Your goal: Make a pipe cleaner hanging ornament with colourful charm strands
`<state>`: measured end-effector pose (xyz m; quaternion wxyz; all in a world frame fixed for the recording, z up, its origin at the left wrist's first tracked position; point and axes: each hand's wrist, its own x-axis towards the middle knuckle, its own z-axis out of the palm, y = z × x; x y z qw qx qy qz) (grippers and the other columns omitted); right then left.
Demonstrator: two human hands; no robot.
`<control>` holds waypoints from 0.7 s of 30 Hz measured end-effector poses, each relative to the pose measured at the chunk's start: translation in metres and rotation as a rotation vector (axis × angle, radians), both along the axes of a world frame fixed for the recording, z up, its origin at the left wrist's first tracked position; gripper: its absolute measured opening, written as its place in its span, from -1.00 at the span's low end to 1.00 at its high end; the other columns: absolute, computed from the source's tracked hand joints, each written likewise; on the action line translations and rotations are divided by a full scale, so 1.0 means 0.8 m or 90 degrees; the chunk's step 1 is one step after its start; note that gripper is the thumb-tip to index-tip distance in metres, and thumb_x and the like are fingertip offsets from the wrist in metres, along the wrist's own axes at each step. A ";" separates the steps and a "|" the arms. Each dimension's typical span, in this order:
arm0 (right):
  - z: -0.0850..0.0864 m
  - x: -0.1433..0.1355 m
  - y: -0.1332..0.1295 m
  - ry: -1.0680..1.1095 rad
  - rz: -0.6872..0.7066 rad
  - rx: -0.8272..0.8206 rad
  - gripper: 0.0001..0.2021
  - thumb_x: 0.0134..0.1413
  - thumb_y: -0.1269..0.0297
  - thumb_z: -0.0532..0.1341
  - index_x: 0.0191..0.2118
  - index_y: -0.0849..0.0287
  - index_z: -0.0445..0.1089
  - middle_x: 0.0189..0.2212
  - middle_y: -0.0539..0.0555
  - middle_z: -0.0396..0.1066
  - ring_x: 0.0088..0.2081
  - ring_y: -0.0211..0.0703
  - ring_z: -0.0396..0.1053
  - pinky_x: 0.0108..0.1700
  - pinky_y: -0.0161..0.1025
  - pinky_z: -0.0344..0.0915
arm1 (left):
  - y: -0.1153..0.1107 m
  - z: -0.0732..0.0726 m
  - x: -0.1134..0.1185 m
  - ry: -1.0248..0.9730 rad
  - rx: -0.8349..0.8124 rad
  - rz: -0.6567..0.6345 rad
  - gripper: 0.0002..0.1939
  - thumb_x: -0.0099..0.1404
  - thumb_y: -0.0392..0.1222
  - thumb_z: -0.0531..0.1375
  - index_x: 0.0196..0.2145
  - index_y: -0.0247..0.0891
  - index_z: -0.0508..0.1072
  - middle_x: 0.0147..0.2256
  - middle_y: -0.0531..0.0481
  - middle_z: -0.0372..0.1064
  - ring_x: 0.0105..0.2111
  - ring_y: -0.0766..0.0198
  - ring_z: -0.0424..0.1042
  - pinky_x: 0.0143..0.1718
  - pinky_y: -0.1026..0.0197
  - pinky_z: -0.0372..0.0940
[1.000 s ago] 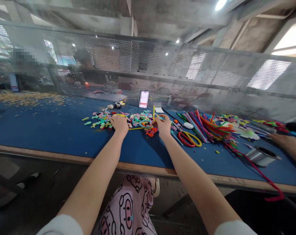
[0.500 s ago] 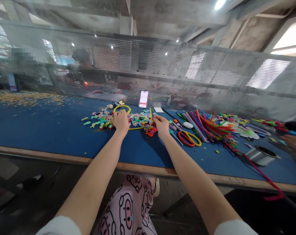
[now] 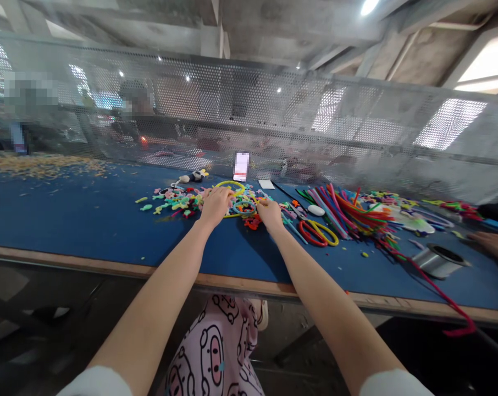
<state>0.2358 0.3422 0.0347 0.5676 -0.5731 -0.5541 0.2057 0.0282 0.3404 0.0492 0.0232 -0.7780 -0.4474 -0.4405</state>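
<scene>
My left hand [image 3: 216, 205] is closed on a soft yellow tube [image 3: 237, 185], which curves in a loop behind and to the right of the fingers. My right hand [image 3: 270, 213] is pinched, with a bit of yellow showing at its fingertips; it seems to be the tube's other end. A yellow stretch of tube runs low between the hands. Under and around them spreads a pile of small colourful pieces [image 3: 177, 207], too small to name exactly. A light blue ring [image 3: 244, 208] rests on the pile between my hands.
Right of my hands lie a red loop [image 3: 310, 235] and a yellow loop, a white oval object [image 3: 316, 210], and a bundle of colourful tubes [image 3: 354, 212]. Farther right stand a metal spool [image 3: 437, 263] and another person's hand [image 3: 490, 242]. A phone [image 3: 241, 166] leans by the perforated screen.
My left hand has moved right, toward my right hand, carrying the yellow loop with it. The upright yellow end above my right hand no longer sticks up.
</scene>
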 end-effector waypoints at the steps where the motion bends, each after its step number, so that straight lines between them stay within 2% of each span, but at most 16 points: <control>1: 0.001 0.000 -0.001 -0.040 -0.014 0.011 -0.92 -0.16 0.37 0.26 -0.59 0.14 0.45 -0.64 -0.01 0.33 -0.38 -0.08 0.37 -0.25 -0.21 0.37 | 0.000 0.000 0.000 0.009 0.004 -0.011 -0.79 0.44 -0.22 0.06 -0.12 -0.23 0.49 -0.09 -0.17 0.51 0.03 0.01 0.39 0.09 0.04 0.14; 3: 0.004 -0.001 -0.004 -0.123 -0.068 0.067 -0.92 -0.16 0.36 0.29 -0.58 0.16 0.47 -0.53 0.07 0.41 -0.27 0.00 0.39 -0.12 -0.15 0.38 | 0.000 0.000 0.001 0.020 0.015 -0.018 -0.78 0.44 -0.22 0.06 -0.12 -0.25 0.49 -0.10 -0.18 0.51 0.02 0.01 0.39 0.09 0.03 0.15; 4: 0.007 -0.002 -0.006 -0.149 -0.086 0.104 -0.96 -0.15 0.35 0.30 -0.52 0.18 0.51 -0.41 0.13 0.45 -0.22 0.01 0.39 -0.07 -0.12 0.38 | 0.000 0.000 0.001 0.022 0.020 -0.017 -0.78 0.45 -0.22 0.06 -0.12 -0.26 0.49 -0.10 -0.18 0.51 0.02 0.01 0.39 0.09 0.03 0.15; 5: 0.010 -0.004 -0.008 -0.167 -0.088 0.138 -0.90 -0.14 0.33 0.32 -0.41 0.20 0.55 -0.28 0.18 0.46 -0.21 0.00 0.40 -0.05 -0.10 0.38 | -0.001 0.000 0.000 0.027 0.024 -0.019 -0.78 0.45 -0.22 0.05 -0.12 -0.26 0.49 -0.10 -0.18 0.51 0.02 0.02 0.39 0.09 0.03 0.15; 7: 0.016 -0.010 -0.015 -0.191 -0.037 0.187 -0.71 -0.05 0.31 0.30 -0.14 0.19 0.57 -0.03 0.24 0.38 -0.23 -0.07 0.41 -0.08 -0.10 0.40 | -0.003 0.001 0.000 0.042 0.028 -0.033 -0.77 0.45 -0.25 0.04 -0.11 -0.25 0.49 -0.08 -0.16 0.52 0.03 0.03 0.39 0.10 0.04 0.15; 9: 0.020 -0.017 -0.022 -0.213 0.073 0.217 -0.63 0.05 0.34 0.25 0.02 0.11 0.52 0.09 0.23 0.32 -0.19 -0.10 0.43 -0.07 -0.12 0.40 | -0.004 0.002 0.000 0.057 0.031 -0.056 -0.76 0.45 -0.28 0.03 -0.10 -0.24 0.49 -0.07 -0.15 0.51 0.04 0.05 0.39 0.12 0.02 0.14; 12: 0.023 -0.027 -0.029 -0.212 0.231 0.238 -0.70 0.10 0.40 0.23 -0.06 0.05 0.56 0.01 0.17 0.42 -0.03 -0.04 0.42 0.07 -0.10 0.33 | -0.005 0.003 0.002 0.066 0.045 -0.096 -0.77 0.44 -0.28 0.05 -0.10 -0.26 0.49 -0.07 -0.18 0.51 0.02 0.04 0.39 0.12 -0.01 0.15; 14: 0.023 -0.031 -0.031 -0.181 0.270 0.223 -0.80 0.11 0.37 0.25 -0.19 0.05 0.60 -0.15 0.13 0.51 -0.08 -0.05 0.44 0.07 -0.12 0.32 | -0.004 0.002 0.004 0.076 0.057 -0.129 -0.79 0.44 -0.26 0.06 -0.13 -0.26 0.50 -0.09 -0.18 0.51 0.00 0.05 0.40 0.10 0.00 0.18; 17: 0.021 -0.029 -0.027 -0.189 0.250 0.222 -0.85 0.16 0.31 0.25 -0.27 0.06 0.61 -0.28 0.10 0.53 -0.21 -0.09 0.46 -0.03 -0.17 0.36 | -0.002 0.001 0.007 0.090 0.092 -0.160 -0.79 0.45 -0.24 0.06 -0.15 -0.26 0.49 -0.11 -0.17 0.51 -0.02 0.08 0.41 0.06 0.02 0.24; 21: 0.018 -0.021 -0.017 -0.313 0.216 0.283 -0.79 0.24 0.31 0.18 -0.24 0.10 0.60 -0.29 0.13 0.54 -0.24 -0.08 0.46 -0.12 -0.17 0.38 | 0.002 -0.001 0.009 0.094 0.177 -0.175 -0.80 0.46 -0.23 0.06 -0.16 -0.30 0.48 -0.13 -0.17 0.51 -0.06 0.08 0.43 0.03 0.00 0.30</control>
